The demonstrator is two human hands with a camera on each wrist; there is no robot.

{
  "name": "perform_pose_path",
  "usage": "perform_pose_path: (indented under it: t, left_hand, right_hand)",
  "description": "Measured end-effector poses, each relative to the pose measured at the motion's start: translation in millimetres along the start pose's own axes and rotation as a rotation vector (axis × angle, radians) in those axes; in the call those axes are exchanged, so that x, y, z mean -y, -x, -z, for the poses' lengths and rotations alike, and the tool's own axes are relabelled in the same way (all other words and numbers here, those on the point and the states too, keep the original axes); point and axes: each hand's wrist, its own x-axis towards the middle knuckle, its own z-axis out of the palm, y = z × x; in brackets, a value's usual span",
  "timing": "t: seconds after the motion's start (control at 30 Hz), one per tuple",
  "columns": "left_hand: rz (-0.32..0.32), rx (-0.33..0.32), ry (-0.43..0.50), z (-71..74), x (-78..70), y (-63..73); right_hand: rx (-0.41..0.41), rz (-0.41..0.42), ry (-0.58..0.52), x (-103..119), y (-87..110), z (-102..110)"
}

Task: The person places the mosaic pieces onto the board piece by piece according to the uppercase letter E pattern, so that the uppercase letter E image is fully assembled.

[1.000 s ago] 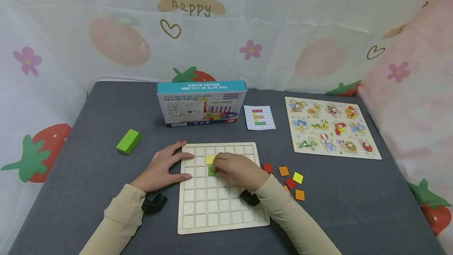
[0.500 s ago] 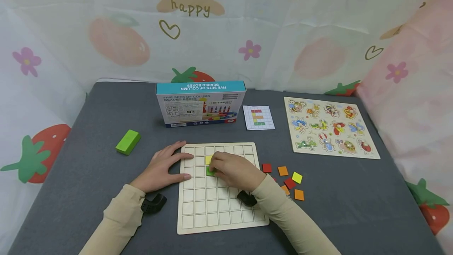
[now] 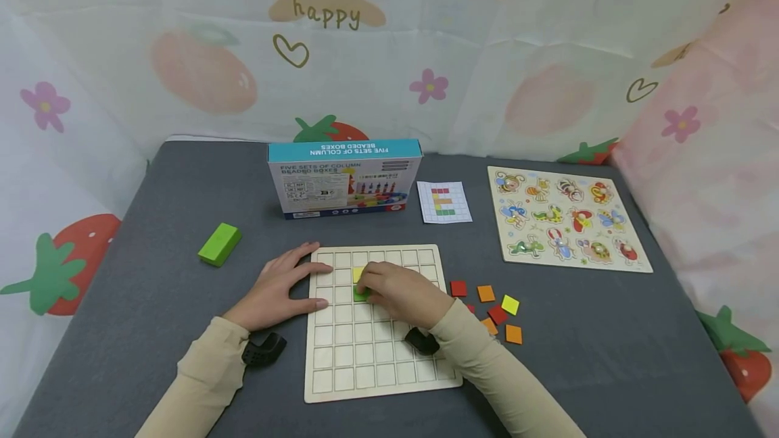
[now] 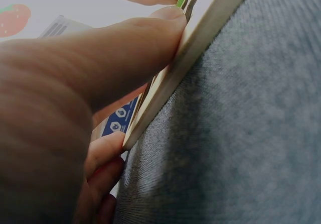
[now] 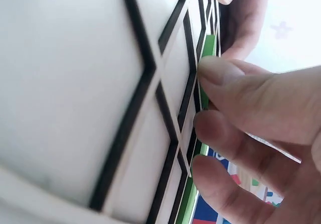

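Observation:
My left hand (image 3: pixel 280 291) rests at the upper left edge of a pale wooden grid board (image 3: pixel 345 359), fingers spread and straight. In the left wrist view its thumb (image 4: pixel 145 38) lies on the board's rim and a fingertip touches the corner. My right hand (image 3: pixel 408 295) is over the upper middle of the grid, pinching a green tile (image 3: pixel 360 295) low against a cell. Directly behind that tile sits a yellow tile (image 3: pixel 358 274), partly covered by the fingers. In the right wrist view another green edge (image 5: pixel 186 201) shows below the fingertips; the hand hides this part in the head view.
Loose red, orange and yellow tiles (image 3: pixel 510 305) lie right of the board. A green block (image 3: pixel 220 245) is at the left. Behind stand a cardboard box (image 3: pixel 347 184) and a pattern card (image 3: pixel 444 202); an insect puzzle board (image 3: pixel 572 218) lies at the right.
My right hand has slid slightly left with the green tile, which now lines up more closely with the yellow one. My left hand has stayed put.

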Motion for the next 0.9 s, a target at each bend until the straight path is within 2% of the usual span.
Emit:
perform_pose_path:
  t: [0.27, 0.43, 0.57, 0.67, 0.77, 0.9]
  left_hand:
    - [0.005, 0.003, 0.003, 0.9, -1.3, 0.0]
    - [0.005, 0.002, 0.001, 1.4, -0.8, 0.0]
    - [-0.006, -0.006, 0.002, 2.8, -1.4, -1.8]
    - [-0.016, -0.010, 0.003, 3.4, -2.1, -2.5]
    - [-0.022, -0.012, 0.006, 2.9, -2.1, -2.3]
    - [-0.027, -0.009, 0.002, -1.1, 0.1, -0.7]
  right_hand:
    - [-0.005, -0.016, 0.031, 2.4, 0.7, 1.1]
    - [-0.061, -0.050, 0.028, 3.6, 13.3, 15.9]
    - [-0.142, -0.076, 0.045, -4.5, 37.4, 35.5]
    - [-0.171, -0.120, 0.080, -13.8, 61.2, 47.4]
    - [-0.164, -0.218, 0.087, -23.3, 86.0, 54.6]
    - [-0.125, -0.379, 0.065, -35.9, 118.0, 53.3]
